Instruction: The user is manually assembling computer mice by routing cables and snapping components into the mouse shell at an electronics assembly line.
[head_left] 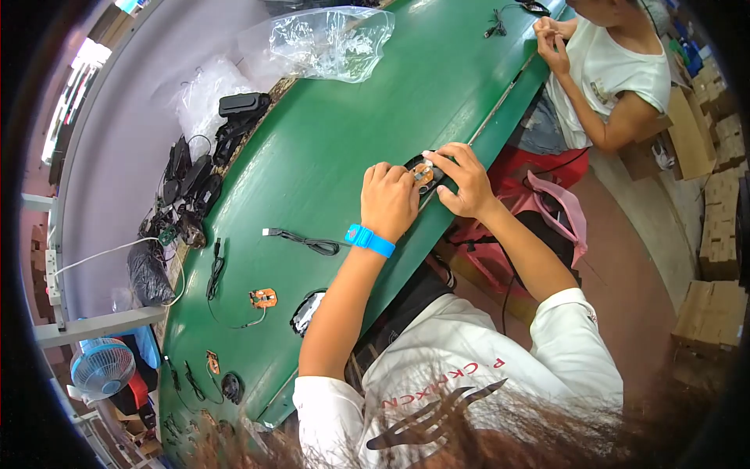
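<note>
Above the green bench, near its front edge, an open black computer mouse shell (439, 173) is held between my two hands. An orange circuit board (423, 173) sits inside it. My left hand (390, 199) curls its fingers at the shell's left side and hides part of it; a blue band circles that wrist. With thumb and fingers bent around the right side, my right hand (462, 181) grips the shell. A coiled black cable (308, 241) with a light plug lies left of my left hand. Beside my left forearm is another open mouse shell (305, 314).
Another orange circuit board (264, 298) and a bundled cable (216, 270) lie farther left. Black mouse parts (187, 184) pile along the far edge, beside clear plastic bags (332, 43). A co-worker (613, 74) sits at the right. A blue fan (103, 367) stands at lower left.
</note>
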Motion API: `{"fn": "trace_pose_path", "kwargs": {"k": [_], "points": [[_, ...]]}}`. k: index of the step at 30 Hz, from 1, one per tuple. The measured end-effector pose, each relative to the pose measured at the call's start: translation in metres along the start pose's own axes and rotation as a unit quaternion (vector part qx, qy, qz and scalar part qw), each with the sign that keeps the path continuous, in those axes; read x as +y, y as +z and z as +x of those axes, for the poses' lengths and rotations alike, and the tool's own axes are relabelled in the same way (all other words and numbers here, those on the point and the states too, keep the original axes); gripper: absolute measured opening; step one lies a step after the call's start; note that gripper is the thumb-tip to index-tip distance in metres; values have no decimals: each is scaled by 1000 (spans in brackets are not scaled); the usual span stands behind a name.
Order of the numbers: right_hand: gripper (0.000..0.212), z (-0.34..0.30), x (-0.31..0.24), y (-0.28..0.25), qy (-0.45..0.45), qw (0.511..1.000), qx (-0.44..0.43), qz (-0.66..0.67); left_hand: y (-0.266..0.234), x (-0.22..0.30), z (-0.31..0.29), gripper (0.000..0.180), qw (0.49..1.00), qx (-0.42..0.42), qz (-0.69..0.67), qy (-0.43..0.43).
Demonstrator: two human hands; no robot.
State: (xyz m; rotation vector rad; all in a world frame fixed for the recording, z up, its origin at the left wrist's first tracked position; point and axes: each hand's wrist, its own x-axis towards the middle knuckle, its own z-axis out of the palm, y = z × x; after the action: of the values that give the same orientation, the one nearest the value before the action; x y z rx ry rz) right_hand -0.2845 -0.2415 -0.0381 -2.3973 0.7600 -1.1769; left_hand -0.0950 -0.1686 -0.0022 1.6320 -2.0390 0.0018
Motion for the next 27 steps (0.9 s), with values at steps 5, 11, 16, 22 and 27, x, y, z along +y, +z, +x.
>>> {"fn": "trace_pose_path", "kwargs": {"k": [5, 11, 16, 22, 27], "points": [[62, -1, 7, -3, 13, 1000, -13, 4, 3, 5, 9, 11, 997, -69, 25, -36], [62, 2, 12, -5, 33, 999, -28, -3, 9, 13, 16, 26, 996, -32, 35, -79], [62, 4, 11, -8, 48, 998, -33, -3, 13, 10, 18, 35, 998, 16, -23, -50], [62, 3, 5, -10, 34, 999, -35, -15, 3, 14, -1, 39, 992, 48, -100, -52], [62, 8, -1, -16, 46, 997, -52, -31, -88, 39, -61, 47, 981, 59, -172, -70]]}}
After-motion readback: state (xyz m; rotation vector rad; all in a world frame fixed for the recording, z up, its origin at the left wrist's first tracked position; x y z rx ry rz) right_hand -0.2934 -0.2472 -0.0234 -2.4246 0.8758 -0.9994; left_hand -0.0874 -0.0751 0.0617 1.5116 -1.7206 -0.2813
